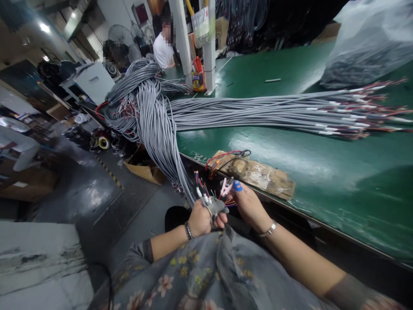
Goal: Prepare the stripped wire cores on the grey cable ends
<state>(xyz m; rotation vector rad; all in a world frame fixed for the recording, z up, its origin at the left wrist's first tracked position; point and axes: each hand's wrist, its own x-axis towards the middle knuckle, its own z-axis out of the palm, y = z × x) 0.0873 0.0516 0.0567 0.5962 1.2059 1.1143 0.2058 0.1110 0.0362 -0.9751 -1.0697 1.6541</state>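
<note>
My left hand (201, 217), with grey covering on some fingers, is closed around several grey cables. Their ends point up, showing white sleeves (204, 196) and thin coloured wires (197, 178). Close beside it, my right hand (253, 206) wears a blue finger cot (238, 186). Its fingers pinch a small pale pink clip-like piece (225, 187) near the wire ends; the exact kind is too small to tell. From the left hand the cables run up to a large bundle of grey cables (155, 112) draped over the table edge.
On the green table (338, 168), a long row of grey cables (258, 113) lies with stripped ends rightward. A worn wooden block (258, 172) with red and black leads sits at the near edge. A plastic bag (368, 47), a white post (209, 47) and a seated person (164, 47) are farther back.
</note>
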